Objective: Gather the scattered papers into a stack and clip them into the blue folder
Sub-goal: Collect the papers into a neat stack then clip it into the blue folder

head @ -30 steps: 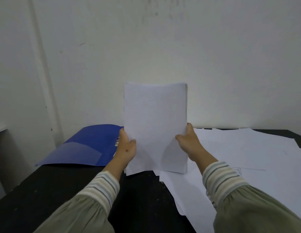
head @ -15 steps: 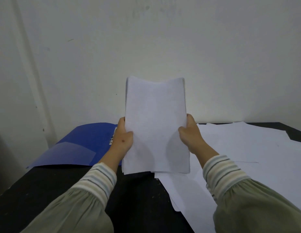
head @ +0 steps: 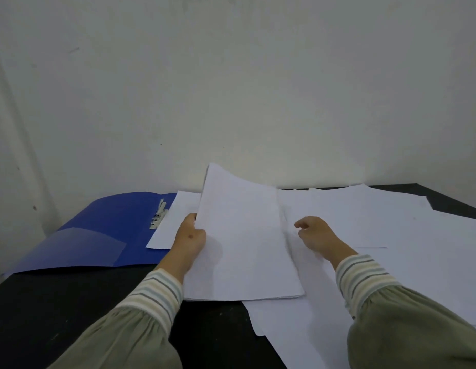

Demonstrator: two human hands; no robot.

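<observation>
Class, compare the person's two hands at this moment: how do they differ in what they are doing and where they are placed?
1. The left hand grips the left edge of the paper stack; the right hand holds nothing.
2. The left hand's thumb lies on top of the stack; the right hand's fingers hang loosely curled.
3. The left hand is nearer the blue folder; the right hand is above the loose sheets.
Both wear striped cuffs.

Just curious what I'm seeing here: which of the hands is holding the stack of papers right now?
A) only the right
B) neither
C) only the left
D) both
C: the left hand grips the left edge of the stack of papers, while the right hand hangs just off its right edge with loosely curled fingers, holding nothing.
</observation>
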